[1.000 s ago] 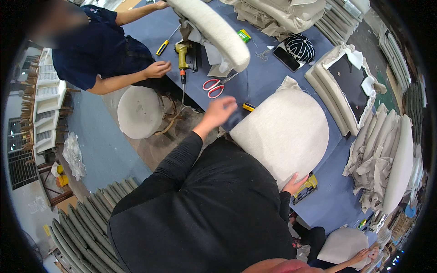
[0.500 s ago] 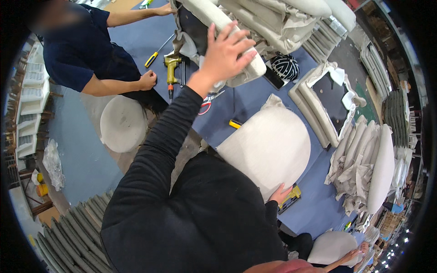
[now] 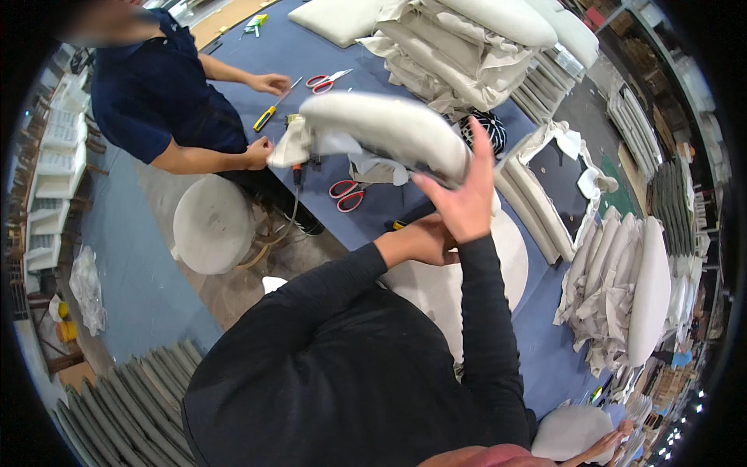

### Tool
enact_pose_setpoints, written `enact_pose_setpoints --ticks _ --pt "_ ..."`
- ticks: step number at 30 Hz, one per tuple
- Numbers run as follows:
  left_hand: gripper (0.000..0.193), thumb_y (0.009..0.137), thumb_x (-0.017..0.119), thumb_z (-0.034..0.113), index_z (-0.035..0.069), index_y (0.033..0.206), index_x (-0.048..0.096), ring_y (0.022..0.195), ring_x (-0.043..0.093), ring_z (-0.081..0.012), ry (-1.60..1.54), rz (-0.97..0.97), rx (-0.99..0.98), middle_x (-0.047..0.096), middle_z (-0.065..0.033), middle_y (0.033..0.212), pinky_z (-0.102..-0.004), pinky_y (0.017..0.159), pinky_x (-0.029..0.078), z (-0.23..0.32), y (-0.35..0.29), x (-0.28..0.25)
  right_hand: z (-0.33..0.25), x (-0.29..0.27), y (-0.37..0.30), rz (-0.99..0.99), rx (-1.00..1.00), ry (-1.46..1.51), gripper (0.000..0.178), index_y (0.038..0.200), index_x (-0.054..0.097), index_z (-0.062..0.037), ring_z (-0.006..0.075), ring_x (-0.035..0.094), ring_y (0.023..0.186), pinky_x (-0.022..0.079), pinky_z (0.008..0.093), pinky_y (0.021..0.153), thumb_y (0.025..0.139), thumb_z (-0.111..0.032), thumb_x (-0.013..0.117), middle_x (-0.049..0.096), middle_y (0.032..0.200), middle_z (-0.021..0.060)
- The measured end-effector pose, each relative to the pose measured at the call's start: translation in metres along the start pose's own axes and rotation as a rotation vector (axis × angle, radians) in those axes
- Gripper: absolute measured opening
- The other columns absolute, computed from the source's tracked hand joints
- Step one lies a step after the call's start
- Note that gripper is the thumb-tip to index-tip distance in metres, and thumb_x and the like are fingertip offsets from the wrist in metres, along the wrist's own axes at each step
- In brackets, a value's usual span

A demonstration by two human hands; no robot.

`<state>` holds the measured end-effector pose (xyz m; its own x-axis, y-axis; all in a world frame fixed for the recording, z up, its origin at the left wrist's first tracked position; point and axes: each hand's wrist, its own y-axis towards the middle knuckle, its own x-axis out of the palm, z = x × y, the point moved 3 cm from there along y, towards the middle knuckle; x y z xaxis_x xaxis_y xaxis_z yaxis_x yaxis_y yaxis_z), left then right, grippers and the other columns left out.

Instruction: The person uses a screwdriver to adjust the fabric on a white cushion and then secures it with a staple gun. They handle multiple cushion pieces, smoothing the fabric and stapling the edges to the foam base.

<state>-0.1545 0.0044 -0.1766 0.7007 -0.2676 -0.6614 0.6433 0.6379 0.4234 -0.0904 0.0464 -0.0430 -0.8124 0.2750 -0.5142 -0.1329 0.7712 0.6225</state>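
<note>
A pale fabric-covered seat cushion (image 3: 381, 128), blurred by motion, is held tilted above the table. My right hand (image 3: 471, 198) grips its near right end, thumb below and fingers over the edge. Just under it, my left hand (image 3: 424, 240) is curled, its fingertips partly hidden behind my right wrist; what they hold, if anything, does not show. Beneath both hands lies a second pale round-edged seat cushion (image 3: 436, 296). Red-handled scissors (image 3: 348, 194) lie left of my hands, and a yellow tool handle (image 3: 398, 225) shows beside my left hand.
Across the blue table (image 3: 311, 54), a co-worker in a dark shirt (image 3: 167, 93) has one hand near the cushion's far end. A yellow screwdriver (image 3: 266, 118) and more scissors (image 3: 330, 80) lie there. Stacked cushions (image 3: 475, 54) stand behind, folded covers (image 3: 615, 280) at right, a round stool (image 3: 214, 224) at left.
The cushion has swung down and toward me. My right hand has left the lower cushion and now grips the raised one; my left hand has come down. The co-worker's hand has left the cushion.
</note>
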Motion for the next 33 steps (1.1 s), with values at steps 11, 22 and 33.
enact_pose_setpoints --ticks 11,22,33 --pt "0.037 0.069 0.093 0.02 0.009 0.102 0.077 0.098 0.07 -0.0321 0.263 0.732 0.023 0.072 -0.0088 0.106 -0.043 0.084 0.056 0.071 -0.05 -0.169 0.03 -0.008 -0.015 -0.11 0.01 -0.028 0.054 0.119 0.069 -0.0094 0.0352 0.068 0.112 0.051 0.044 0.1 0.067 -0.015 0.085 0.073 0.116 0.0118" --pt "0.061 0.069 0.092 0.037 0.014 0.122 0.074 0.114 0.07 -0.0309 0.311 0.582 -0.016 0.075 -0.0076 0.119 -0.0458 0.105 0.048 0.037 -0.002 -0.178 0.031 -0.005 -0.016 -0.123 -0.059 -0.03 0.074 0.129 0.066 -0.0089 0.0371 0.065 0.122 0.047 0.0484 0.109 0.062 -0.023 0.093 0.07 0.127 0.0144" --pt "0.062 0.07 0.098 0.034 0.006 0.12 0.076 0.097 0.075 -0.0202 -0.13 0.871 -0.192 0.079 -0.0069 0.108 -0.0373 0.091 0.058 0.033 0.014 -0.238 0.159 -0.008 -0.133 0.574 1.054 0.476 0.114 0.168 0.014 -0.0169 0.0314 0.025 0.159 0.023 0.053 0.126 0.088 -0.041 0.09 0.02 0.173 0.0175"
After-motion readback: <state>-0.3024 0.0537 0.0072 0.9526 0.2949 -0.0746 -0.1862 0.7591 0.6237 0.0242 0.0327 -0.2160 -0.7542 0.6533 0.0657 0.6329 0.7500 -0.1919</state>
